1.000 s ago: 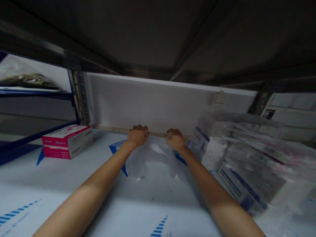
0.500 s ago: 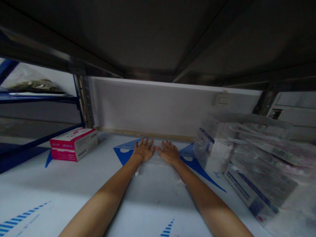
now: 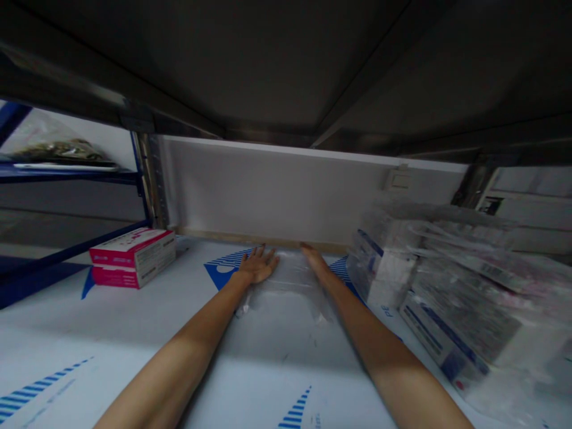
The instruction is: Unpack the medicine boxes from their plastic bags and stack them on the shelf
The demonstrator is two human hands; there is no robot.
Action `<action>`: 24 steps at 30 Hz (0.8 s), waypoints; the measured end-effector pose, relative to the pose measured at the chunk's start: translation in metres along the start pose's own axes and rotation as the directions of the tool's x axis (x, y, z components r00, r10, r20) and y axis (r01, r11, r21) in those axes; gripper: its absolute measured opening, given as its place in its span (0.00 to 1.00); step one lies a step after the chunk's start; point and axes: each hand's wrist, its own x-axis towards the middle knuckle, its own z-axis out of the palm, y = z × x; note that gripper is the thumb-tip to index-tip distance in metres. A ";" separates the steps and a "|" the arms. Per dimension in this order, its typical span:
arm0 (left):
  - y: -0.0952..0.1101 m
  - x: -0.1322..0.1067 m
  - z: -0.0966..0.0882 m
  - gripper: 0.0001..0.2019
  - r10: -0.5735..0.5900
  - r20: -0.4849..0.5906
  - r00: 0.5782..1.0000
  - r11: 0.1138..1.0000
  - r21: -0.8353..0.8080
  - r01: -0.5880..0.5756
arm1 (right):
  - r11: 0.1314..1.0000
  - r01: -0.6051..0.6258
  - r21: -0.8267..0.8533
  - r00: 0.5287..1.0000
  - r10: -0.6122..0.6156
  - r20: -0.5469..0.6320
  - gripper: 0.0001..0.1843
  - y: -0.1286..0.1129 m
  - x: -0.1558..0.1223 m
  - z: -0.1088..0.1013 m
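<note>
A clear, crinkled plastic sheet or bag [image 3: 292, 279] lies on the blue-and-white covered shelf surface [image 3: 147, 339], between my two forearms. On the sheet's left edge, my left hand [image 3: 258, 267] rests flat, palm down, with its fingers spread. My right hand [image 3: 313, 257] is on the sheet's far right side, turned on edge with its fingers stretched toward the back wall. Most of the right hand's fingers overlap one another from this angle. Both arms reach deep under the upper shelf.
A pink-and-white box [image 3: 134, 256] stands at the left. Plastic-wrapped white boxes [image 3: 465, 304] are piled on the right. Low overhead runs the dark upper shelf [image 3: 277, 65]. A wall [image 3: 277, 190] with a switch [image 3: 399, 180] closes the back. Blue shelving [image 3: 67, 176] adjoins on the left.
My right hand has turned from lying flat with spread fingers onto its edge and shifted slightly farther back. My left hand stays flat. More of the plastic sheet shows between them.
</note>
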 end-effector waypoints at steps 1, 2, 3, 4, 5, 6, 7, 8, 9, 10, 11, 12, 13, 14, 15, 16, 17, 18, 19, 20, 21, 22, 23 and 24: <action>0.002 -0.001 -0.008 0.35 0.008 -0.023 1.000 1.000 -0.001 -0.008 | 1.000 0.018 0.022 0.999 -0.018 -0.039 0.29 -0.001 0.002 -0.010; 0.005 -0.003 -0.017 0.35 0.022 -0.051 0.998 1.000 0.003 -0.022 | 0.999 0.038 0.033 0.997 -0.036 -0.072 0.28 -0.002 0.002 -0.019; 0.008 -0.005 -0.027 0.34 0.042 -0.079 0.996 0.999 0.012 -0.041 | 0.997 0.062 0.037 0.993 -0.058 -0.098 0.27 -0.004 0.001 -0.028; 0.013 -0.009 -0.038 0.34 0.071 -0.107 0.992 0.997 0.025 -0.069 | 0.995 0.093 0.042 0.989 -0.088 -0.115 0.25 -0.007 -0.002 -0.036; 0.018 -0.014 -0.048 0.32 0.110 -0.128 0.986 0.994 0.043 -0.105 | 0.991 0.127 0.045 0.985 -0.120 -0.122 0.23 -0.010 -0.006 -0.042; 0.025 -0.020 -0.056 0.30 0.156 -0.129 0.979 0.987 0.060 -0.149 | 0.986 0.161 0.047 0.981 -0.154 -0.117 0.20 -0.013 -0.012 -0.047; 0.031 -0.028 -0.063 0.28 0.205 -0.114 0.972 0.978 0.074 -0.197 | 0.980 0.193 0.049 0.977 -0.187 -0.103 0.18 -0.015 -0.020 -0.050; 0.038 -0.038 -0.067 0.26 0.252 -0.081 0.964 0.966 0.086 -0.245 | 0.974 0.221 0.048 0.972 -0.217 -0.085 0.15 -0.018 -0.029 -0.052; 0.045 -0.050 -0.068 0.23 0.291 -0.039 0.956 0.953 0.099 -0.286 | 0.969 0.245 0.045 0.968 -0.241 -0.068 0.13 -0.019 -0.040 -0.054; 0.051 -0.062 -0.067 0.21 0.324 0.011 0.946 0.939 0.114 -0.324 | 0.964 0.263 0.040 0.964 -0.260 -0.056 0.12 -0.020 -0.051 -0.054; 0.056 -0.075 -0.063 0.19 0.340 0.060 0.938 0.929 0.132 -0.345 | 0.958 0.286 0.024 0.957 -0.284 -0.051 0.11 -0.019 -0.063 -0.055; 0.061 -0.087 -0.058 0.17 0.341 0.101 0.935 0.924 0.150 -0.353 | 0.948 0.318 -0.008 0.946 -0.318 -0.054 0.11 -0.017 -0.075 -0.056; 0.064 -0.099 -0.051 0.17 0.332 0.128 0.935 0.921 0.168 -0.350 | 0.930 0.364 -0.056 0.928 -0.367 -0.063 0.12 -0.015 -0.087 -0.057; 0.066 -0.108 -0.044 0.18 0.318 0.153 0.936 0.922 0.182 -0.342 | 0.904 0.412 -0.117 0.904 -0.422 -0.075 0.13 -0.011 -0.098 -0.058; 0.068 -0.116 -0.038 0.19 0.305 0.167 0.937 0.923 0.191 -0.335 | 0.871 0.456 -0.184 0.875 -0.476 -0.086 0.13 -0.008 -0.108 -0.060; 0.068 -0.120 -0.032 0.21 0.290 0.177 0.941 0.925 0.200 -0.322 | 0.834 0.489 -0.254 0.847 -0.524 -0.092 0.13 -0.004 -0.116 -0.061; 0.067 -0.122 -0.028 0.23 0.275 0.184 0.944 0.927 0.208 -0.311 | 0.800 0.508 -0.320 0.824 -0.559 -0.090 0.13 -0.001 -0.123 -0.062; 0.066 -0.121 -0.025 0.25 0.263 0.186 0.947 0.929 0.215 -0.301 | 0.771 0.515 -0.375 0.811 -0.580 -0.076 0.13 0.002 -0.129 -0.063; 0.065 -0.117 -0.023 0.26 0.253 0.187 0.949 0.931 0.222 -0.291 | 0.742 0.519 -0.425 0.804 -0.593 -0.052 0.13 0.004 -0.134 -0.064; 0.063 -0.112 -0.023 0.27 0.245 0.185 0.952 0.932 0.226 -0.284 | 0.713 0.523 -0.468 0.800 -0.600 -0.020 0.12 0.004 -0.137 -0.065; 0.061 -0.107 -0.023 0.26 0.240 0.182 0.954 0.933 0.229 -0.278 | 0.687 0.527 -0.501 0.798 -0.603 0.013 0.12 0.004 -0.139 -0.065; 0.059 -0.101 -0.024 0.25 0.237 0.176 0.955 0.934 0.231 -0.274 | 0.668 0.528 -0.523 0.798 -0.602 0.037 0.12 0.004 -0.140 -0.065; 0.057 -0.095 -0.024 0.24 0.236 0.167 0.957 0.934 0.232 -0.271 | 0.658 0.528 -0.537 0.799 -0.600 0.051 0.12 0.003 -0.141 -0.065; 0.055 -0.091 -0.025 0.23 0.236 0.157 0.959 0.935 0.233 -0.269 | 0.653 0.526 -0.544 0.800 -0.598 0.056 0.12 0.002 -0.141 -0.065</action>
